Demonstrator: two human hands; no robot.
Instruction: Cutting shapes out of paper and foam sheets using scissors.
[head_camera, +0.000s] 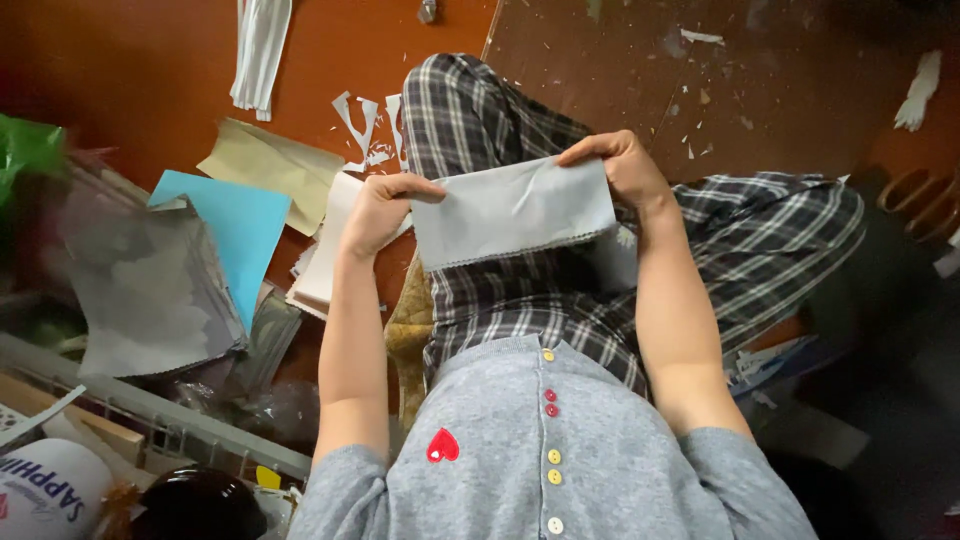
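Reddish-brown floor (150, 70) spreads under a seated person in plaid trousers (500, 130), littered with white paper scraps (365, 125) toward the far side. Both hands hold a grey cloth (512, 210) stretched flat above the lap: the left hand (378, 212) pinches its left edge between thumb and fingers, the right hand (625, 165) pinches the upper right corner, so the piece hangs taut and its pinked lower edge shows. To the left lie a blue sheet (235, 225), a tan sheet (270, 165) and a crumpled grey sheet (145, 290), fanned out within reach. A pale stack (325, 265) sits just beside the left wrist. Near left, a wire rack (150, 415) edges the clutter, and white strips (260, 50) lie far left.
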